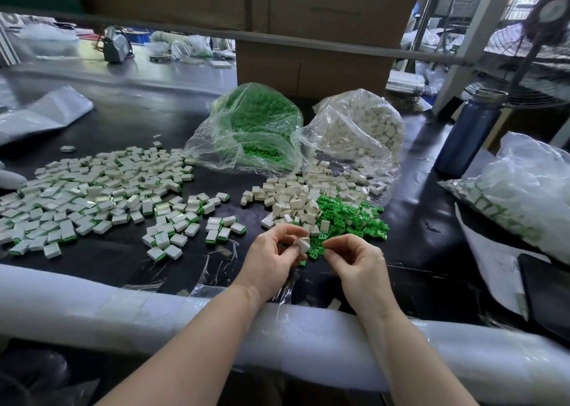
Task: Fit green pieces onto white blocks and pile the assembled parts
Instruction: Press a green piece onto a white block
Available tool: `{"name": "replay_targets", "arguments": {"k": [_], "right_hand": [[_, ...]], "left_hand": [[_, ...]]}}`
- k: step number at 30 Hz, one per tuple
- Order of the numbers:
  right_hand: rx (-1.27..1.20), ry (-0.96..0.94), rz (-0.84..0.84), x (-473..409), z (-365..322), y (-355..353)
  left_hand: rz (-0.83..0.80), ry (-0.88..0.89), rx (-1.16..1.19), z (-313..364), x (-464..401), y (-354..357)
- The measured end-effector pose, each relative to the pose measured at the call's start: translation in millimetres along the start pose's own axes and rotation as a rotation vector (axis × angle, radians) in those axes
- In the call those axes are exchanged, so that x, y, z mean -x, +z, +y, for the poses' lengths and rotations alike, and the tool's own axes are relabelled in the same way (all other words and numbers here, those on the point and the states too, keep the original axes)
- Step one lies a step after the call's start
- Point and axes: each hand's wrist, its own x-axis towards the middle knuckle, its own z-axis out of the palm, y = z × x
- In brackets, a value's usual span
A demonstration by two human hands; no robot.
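Padded white foam roll (123, 307) along the table edge carries both forearms; left hand (271, 257) pinches a small white plastic block (303, 244), right hand (354, 260) curls at fingertips, contents not discernible. Loose green plastic pieces (348, 217) and white blocks (293, 196) lie just beyond; assembled parts (92, 196) spread left on the black table (416, 220).

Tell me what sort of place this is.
Probably a factory assembly bench: bulk bags of green pieces and white blocks, a big pile of assembled parts, stacked cardboard cartons behind.
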Motion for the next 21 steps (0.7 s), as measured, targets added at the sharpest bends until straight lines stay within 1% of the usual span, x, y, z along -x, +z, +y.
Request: {"name": "replay_targets", "arguments": {"k": [3,7,17,21], "right_hand": [[-0.014,0.001,-0.022,0.1,-0.5,0.1],[-0.037,-0.003,-0.036,0.1,-1.9,-0.2],[-0.086,-0.003,0.015,0.8,-3.6,-2.1],[-0.071,-0.002,-0.008,1.6,-5.6,-2.3]], "left_hand": [[-0.025,-0.026,0.017,0.0,-0.3,0.6],[-0.062,-0.032,-0.017,3.0,0.9,0.6],[-0.101,-0.03,-0.045,2.8,0.9,1.2],[-0.117,-0.029,-0.073,0.1,-0.5,1.0]]}}
